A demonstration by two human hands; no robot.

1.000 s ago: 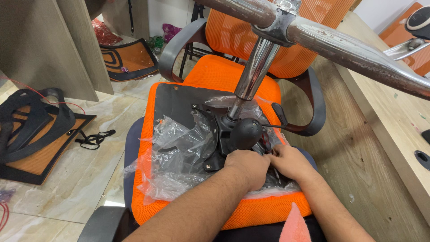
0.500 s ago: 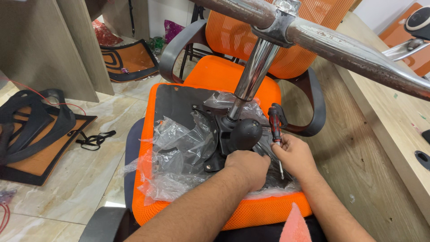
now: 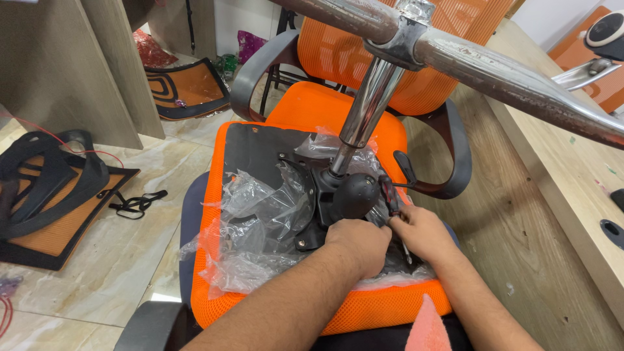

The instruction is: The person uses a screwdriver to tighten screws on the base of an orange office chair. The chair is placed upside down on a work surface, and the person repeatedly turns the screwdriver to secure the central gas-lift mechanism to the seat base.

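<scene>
An upturned orange chair seat [image 3: 273, 140] lies in front of me with torn clear plastic wrap [image 3: 260, 221] over its black underside. A black tilt mechanism [image 3: 325, 195] with a round black knob [image 3: 355, 194] is bolted there, and a chrome gas column [image 3: 370, 97] rises from it to chrome base legs [image 3: 507, 71]. My left hand [image 3: 359, 242] rests closed on the mechanism's near edge under the knob. My right hand [image 3: 426, 234] grips a red-and-black screwdriver [image 3: 389, 194], its handle tilted up toward the knob and its shaft running down past my fingers.
An assembled orange mesh chair [image 3: 364, 52] with black armrests stands just behind the seat. A wooden desk [image 3: 572, 162] runs along the right. On the tiled floor at left lie an orange-and-black seat frame [image 3: 52, 195], black straps [image 3: 136, 201] and another frame [image 3: 185, 84].
My right hand brought a screwdriver up into view half a second ago, then lowered and tilted it in toward the mechanism beside the knob. My left hand stayed in place.
</scene>
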